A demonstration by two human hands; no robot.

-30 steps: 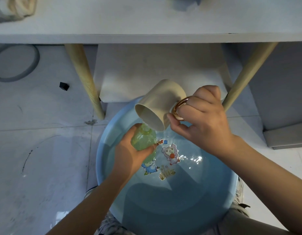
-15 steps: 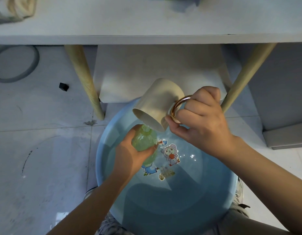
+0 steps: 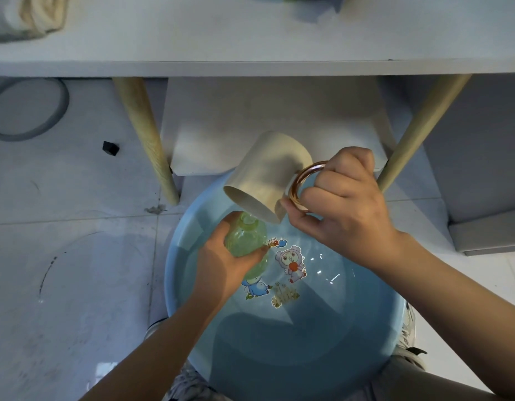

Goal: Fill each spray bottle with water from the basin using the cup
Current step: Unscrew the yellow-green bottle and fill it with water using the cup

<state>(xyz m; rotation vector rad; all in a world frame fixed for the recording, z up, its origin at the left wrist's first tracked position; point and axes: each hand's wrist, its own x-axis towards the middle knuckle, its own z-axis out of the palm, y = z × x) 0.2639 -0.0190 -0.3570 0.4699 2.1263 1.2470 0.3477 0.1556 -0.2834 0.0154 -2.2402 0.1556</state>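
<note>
Gripping the green spray bottle [image 3: 246, 240] round its body, the left hand [image 3: 221, 266] had fingers and thumb wrapped tight, the bottle's open neck pointing up. Bottle sat low over the blue basin [image 3: 178, 273], its base apparently dipping into the water; could not tell how full it was.

Right hand [image 3: 341, 211] pinched the cup [image 3: 267, 176] by its gold ring handle [image 3: 304, 186], thumb under the ring, fingers curled through and over it. Cup was beige and tipped steeply, mouth facing down-left, lower rim right above the bottle's neck, touching or nearly so. No clear stream of water visible from this angle.

Basin held water, with light glints on the surface right of centre and cartoon stickers [image 3: 289, 263] on its bottom, just beside the bottle. Basin rested on the pale tiled floor [image 3: 77, 256], between the person's feet at the bottom edge.

Behind the basin stood a white table [image 3: 250, 39] on two wooden legs [image 3: 146, 140], with a white box-like panel under it. Folded cloth [image 3: 27, 15] lay on the table's far-left corner. Grey hose loop [image 3: 27, 108] and a small black block [image 3: 110, 147] lay on the floor, left, well apart from the basin.
</note>
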